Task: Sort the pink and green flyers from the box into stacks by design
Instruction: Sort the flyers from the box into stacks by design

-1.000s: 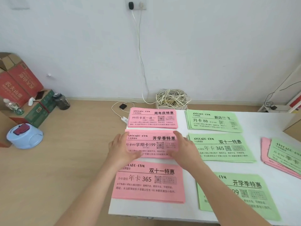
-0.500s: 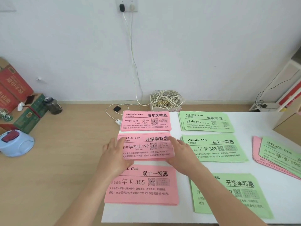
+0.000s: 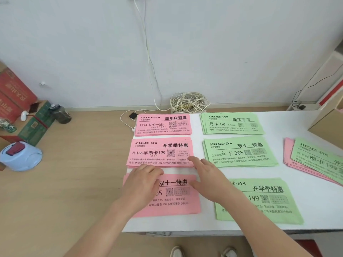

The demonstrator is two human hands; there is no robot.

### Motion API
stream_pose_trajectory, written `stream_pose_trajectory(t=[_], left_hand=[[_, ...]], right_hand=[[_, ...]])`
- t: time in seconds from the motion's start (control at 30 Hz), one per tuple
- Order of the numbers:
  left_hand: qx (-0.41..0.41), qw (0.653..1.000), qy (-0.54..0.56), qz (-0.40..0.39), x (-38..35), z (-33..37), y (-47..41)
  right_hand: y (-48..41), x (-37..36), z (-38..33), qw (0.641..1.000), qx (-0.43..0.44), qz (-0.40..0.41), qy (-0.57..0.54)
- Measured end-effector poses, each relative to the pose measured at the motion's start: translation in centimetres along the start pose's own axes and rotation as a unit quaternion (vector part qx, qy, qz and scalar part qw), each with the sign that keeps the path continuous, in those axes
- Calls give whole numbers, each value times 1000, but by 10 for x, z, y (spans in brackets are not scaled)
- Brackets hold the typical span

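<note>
While the left hand [image 3: 143, 180] lies loose over the near pink stack [image 3: 178, 203], its fingers bend down right at the near edge of the middle pink stack [image 3: 160, 153], and they grip nothing. Over to the right hand [image 3: 207, 175]: fingers out and relaxed, index fingertip touching that same stack's near right corner, nothing held there either. Three pink stacks line the left edge of the white bench [image 3: 319, 204], with the far pink stack [image 3: 163, 124] up at the far left corner. Just beside them runs a green column: far green stack [image 3: 232, 123], middle green stack [image 3: 239, 153], and near green stack [image 3: 269, 199] close to the near edge, partly under the right forearm. At the right edge lies a fanned mixed pile [image 3: 315, 160], green flyer on top of pink ones. A cardboard box [image 3: 328, 125] stands at the far right corner.
</note>
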State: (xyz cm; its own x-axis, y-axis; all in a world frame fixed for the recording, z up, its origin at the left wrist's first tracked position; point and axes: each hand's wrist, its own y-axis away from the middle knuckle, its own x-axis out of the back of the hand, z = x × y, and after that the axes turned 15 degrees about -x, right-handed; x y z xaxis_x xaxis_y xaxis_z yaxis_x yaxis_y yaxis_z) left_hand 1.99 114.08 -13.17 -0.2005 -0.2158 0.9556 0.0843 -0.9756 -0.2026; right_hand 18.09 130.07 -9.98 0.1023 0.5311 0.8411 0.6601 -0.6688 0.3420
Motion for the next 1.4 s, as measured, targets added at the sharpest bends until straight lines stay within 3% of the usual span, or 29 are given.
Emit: stream_pose_trajectory(t=[0.3,0.57,0.7,0.83,0.93,1.07,1.13,1.23,1.3,1.4], left_hand=[[-64,993,68,66,18,50,-67],[-194,971,127,51,-1,172,-193],[-245,960,133,-7,-35,237,-252],[-245,955,130,-106,-89,284,-297],[-223,958,79,-161,-119,297,-317],[-219,960,25,-176,-134,301,-333],[-226,956,16,-184,-132,300,-340],[-233,956,28,-177,-127,297,-350],[-243,954,19,-175,-127,296,-351],[-251,952,-19,-172,-129,299,-349]], right_hand=[[44,74,75,983,-67,120,-119],[82,141,215,960,-226,143,-82],[85,148,284,952,-271,121,-71],[83,146,339,937,-325,108,-65],[80,146,360,923,-357,110,-92],[73,144,379,916,-348,159,-120],[72,145,385,888,-351,182,-234],[73,149,394,798,-364,210,-431],[74,151,401,750,-375,230,-494],[71,152,408,707,-371,246,-550]])
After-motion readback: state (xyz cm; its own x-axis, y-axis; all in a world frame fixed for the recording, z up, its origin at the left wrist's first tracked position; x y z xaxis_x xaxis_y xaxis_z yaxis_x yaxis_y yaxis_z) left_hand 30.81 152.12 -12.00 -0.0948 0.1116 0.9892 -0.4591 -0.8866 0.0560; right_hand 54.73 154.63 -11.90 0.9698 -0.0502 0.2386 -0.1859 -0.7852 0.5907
